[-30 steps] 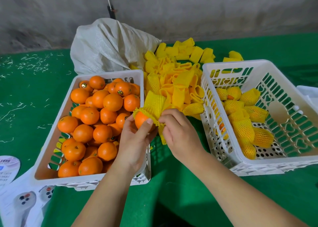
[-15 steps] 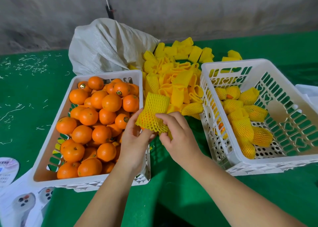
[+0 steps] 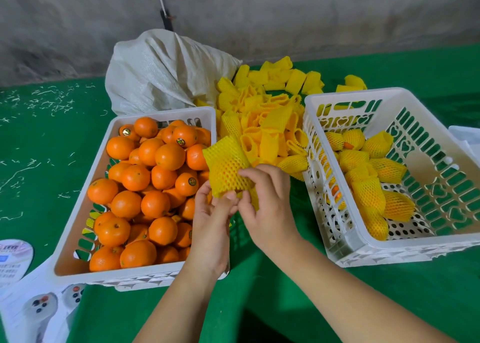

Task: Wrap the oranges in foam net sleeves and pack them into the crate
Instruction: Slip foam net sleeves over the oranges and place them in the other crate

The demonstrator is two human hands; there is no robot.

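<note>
Both hands meet between 2 crates, above green table (image 3: 285, 303); left hand (image 3: 211, 228) and right hand (image 3: 270, 199) both pinch lower end of yellow foam sleeve (image 3: 227, 167), fingers curled into netting; orange inside sleeve, showing through mesh; sleeve held just beside right rim of left crate (image 3: 78, 207), full of bare oranges (image 3: 145, 184); right crate (image 3: 426, 166) holds wrapped oranges (image 3: 368, 186); loose sleeves (image 3: 270, 119) piled between crates; white sack (image 3: 161, 72) behind.
</note>
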